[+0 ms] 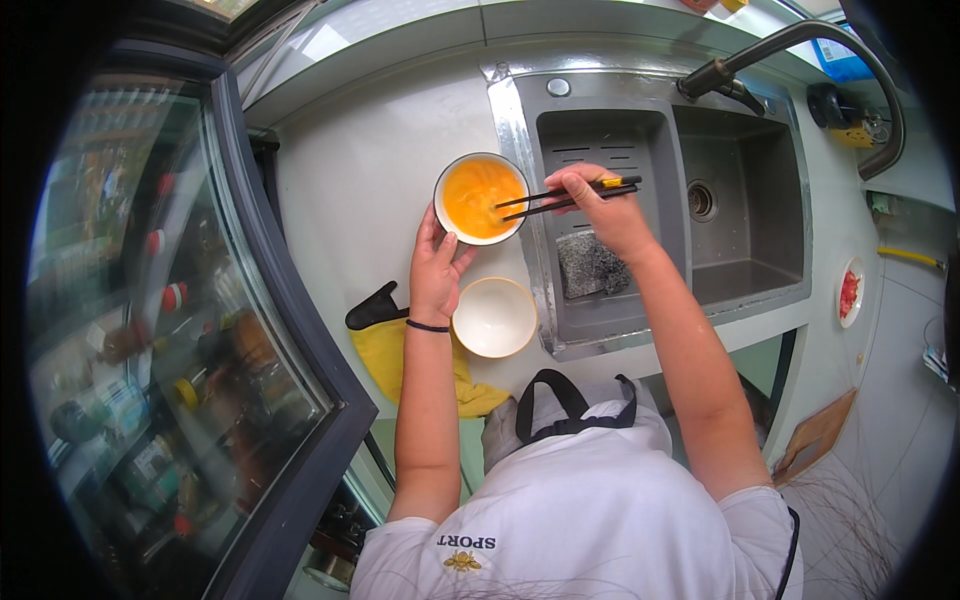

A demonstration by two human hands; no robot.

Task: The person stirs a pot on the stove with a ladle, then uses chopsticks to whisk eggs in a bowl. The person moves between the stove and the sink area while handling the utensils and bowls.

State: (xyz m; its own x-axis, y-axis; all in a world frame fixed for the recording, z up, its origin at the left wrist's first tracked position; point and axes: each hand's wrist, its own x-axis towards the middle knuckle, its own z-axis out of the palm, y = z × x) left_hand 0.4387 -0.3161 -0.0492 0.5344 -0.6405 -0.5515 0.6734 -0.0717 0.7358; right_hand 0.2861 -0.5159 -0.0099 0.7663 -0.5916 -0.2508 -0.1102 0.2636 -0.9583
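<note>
My left hand (441,259) grips the lower left rim of a white bowl (448,225) with a dark edge. Beaten egg (476,187), orange-yellow, fills much of it. In my right hand (600,206) is a pair of black chopsticks (544,202) with a yellow mark near their back ends; the tips dip into the egg. That hand is above the sink's left basin. Just below the egg bowl, a second white bowl (495,318) with a tan rim stands on the counter, and nothing shows inside it.
A yellow cloth (382,360) and a black handle-like object (375,306) lie beside my left wrist. The double sink (681,225) holds a grey scouring cloth (589,264). A faucet (817,34) arches over its right side. A plate of red food (849,292) sits far right. An open window frame (289,300) juts in at left.
</note>
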